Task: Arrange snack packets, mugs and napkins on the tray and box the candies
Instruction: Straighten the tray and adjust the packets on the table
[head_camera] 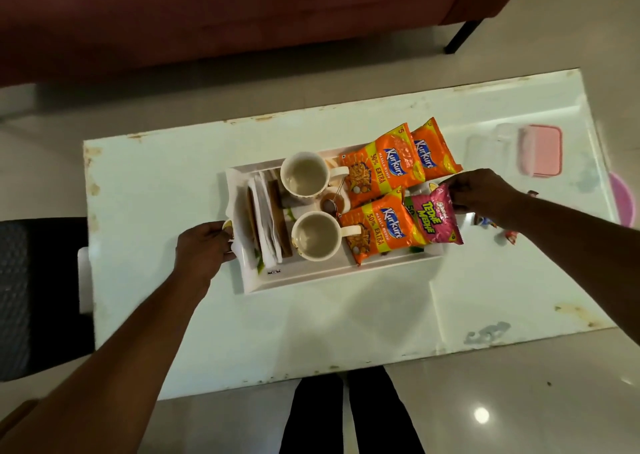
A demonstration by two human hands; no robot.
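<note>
The tray (329,275), white and rectangular with a raised rim, sits near the middle of the glossy white desk (173,315). On its left part stands a stack of folded white napkins (268,218). Just beside them are two pale mugs (304,176), upright, with handles pointing right. The right part is covered by three orange packets (381,166) that overlap one another, the far one jutting over the rim. A pink packet (436,216) lies tilted at the near right corner, over a green one of which only slivers show. The left hand (204,249) has its fingers curled round the tray's left edge. The right hand (481,190) pinches the pink packet's upper end, fingers closed on the foil. Between the mugs lies a small brown object with a thin handle, too small to identify. A few wrapped candies (510,237) lie on the desk right of the tray, partly hidden behind the right forearm. Further right, a pink-lidded box (540,150) is blurred.
</note>
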